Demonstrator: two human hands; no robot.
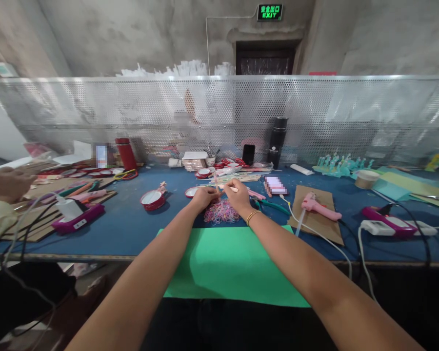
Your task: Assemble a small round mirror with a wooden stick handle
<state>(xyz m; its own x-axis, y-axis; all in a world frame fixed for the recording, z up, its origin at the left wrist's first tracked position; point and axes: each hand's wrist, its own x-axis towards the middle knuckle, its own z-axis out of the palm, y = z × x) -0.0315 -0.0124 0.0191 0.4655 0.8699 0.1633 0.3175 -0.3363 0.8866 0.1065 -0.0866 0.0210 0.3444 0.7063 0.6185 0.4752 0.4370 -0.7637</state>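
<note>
My left hand (204, 197) and my right hand (237, 194) meet close together at the middle of the blue table, fingers pinched. A thin, pale upright piece (216, 182) shows at the fingertips of my left hand; its kind is too small to tell. What my right fingers pinch is mostly hidden, though something pale and narrow shows there. Just below both hands lies a loose heap of thin multicoloured rubber bands (221, 212). A green sheet (227, 263) spreads under my forearms, over the table's front edge.
A pink glue gun (320, 207) lies on cardboard (325, 229) at right, near green-handled pliers (276, 205) and a phone (275, 185). A red round tin (152, 200) stands left. Power strips (78, 219) trail cables. Another person's hand (9, 184) is far left.
</note>
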